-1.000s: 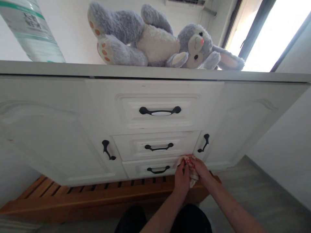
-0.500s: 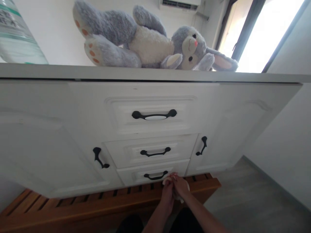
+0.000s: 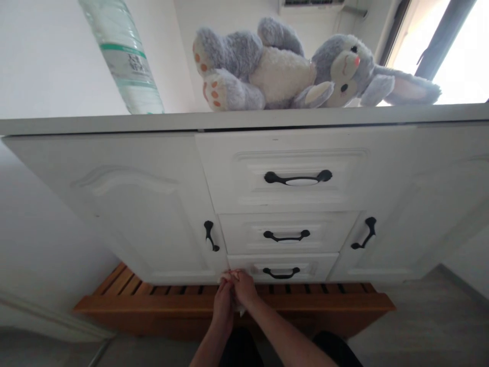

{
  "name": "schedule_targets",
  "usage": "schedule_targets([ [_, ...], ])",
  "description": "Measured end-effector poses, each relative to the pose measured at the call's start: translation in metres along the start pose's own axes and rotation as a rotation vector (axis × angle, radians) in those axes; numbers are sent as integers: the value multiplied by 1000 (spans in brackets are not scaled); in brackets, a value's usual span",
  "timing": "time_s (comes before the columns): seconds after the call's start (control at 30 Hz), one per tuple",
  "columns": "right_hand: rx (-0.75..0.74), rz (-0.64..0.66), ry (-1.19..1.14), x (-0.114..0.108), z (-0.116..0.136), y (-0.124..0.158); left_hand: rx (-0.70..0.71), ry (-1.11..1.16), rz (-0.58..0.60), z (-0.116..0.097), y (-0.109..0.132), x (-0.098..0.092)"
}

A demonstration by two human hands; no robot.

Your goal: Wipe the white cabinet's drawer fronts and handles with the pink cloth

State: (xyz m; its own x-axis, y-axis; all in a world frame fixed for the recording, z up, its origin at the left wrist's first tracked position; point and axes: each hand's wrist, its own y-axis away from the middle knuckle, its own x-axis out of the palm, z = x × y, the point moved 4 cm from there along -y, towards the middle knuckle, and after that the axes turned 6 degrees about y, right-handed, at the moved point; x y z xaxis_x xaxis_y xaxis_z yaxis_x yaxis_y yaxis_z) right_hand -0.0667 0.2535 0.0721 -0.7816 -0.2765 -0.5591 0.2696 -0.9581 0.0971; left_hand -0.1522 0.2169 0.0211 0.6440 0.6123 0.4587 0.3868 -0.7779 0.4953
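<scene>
My left hand (image 3: pixel 223 299) and my right hand (image 3: pixel 243 288) are pressed together low in the view, at the left end of the bottom drawer (image 3: pixel 252 267). Both are closed on a pale, crumpled cloth (image 3: pixel 240 309), of which only small bits show below and between them. The fingertips are small and partly hidden, close to the drawer front. To their right is the drawer's black handle (image 3: pixel 281 273), which neither hand touches. Just beneath them runs the slatted wooden bench (image 3: pixel 175 303).
A white cabinet (image 3: pixel 126 224) with black handles fills the view. On its top lie a grey plush rabbit (image 3: pixel 282 74) and a clear plastic bottle with a green-banded label (image 3: pixel 128 63). A window (image 3: pixel 462 56) is at upper right; grey floor (image 3: pixel 416 316) shows at lower right.
Both hands, with the cloth, have moved left from the right of the bottom drawer's handle to its left end. The view has shifted left, showing more of the bottle and bench.
</scene>
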Motion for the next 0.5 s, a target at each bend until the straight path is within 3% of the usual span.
schedule_targets([
  [0.1,-60,-88,-104,-22,20,10,161,-43,-18,-32,25,10],
  [0.2,-40,-172,-350,-43,14,20,331,-277,49,-43,51,30],
  [0.33,123,-95,-777,-53,-17,25,330,-520,112,-21,59,58],
  [0.5,177,-39,-918,-80,-37,34,393,-593,168,9,58,86],
])
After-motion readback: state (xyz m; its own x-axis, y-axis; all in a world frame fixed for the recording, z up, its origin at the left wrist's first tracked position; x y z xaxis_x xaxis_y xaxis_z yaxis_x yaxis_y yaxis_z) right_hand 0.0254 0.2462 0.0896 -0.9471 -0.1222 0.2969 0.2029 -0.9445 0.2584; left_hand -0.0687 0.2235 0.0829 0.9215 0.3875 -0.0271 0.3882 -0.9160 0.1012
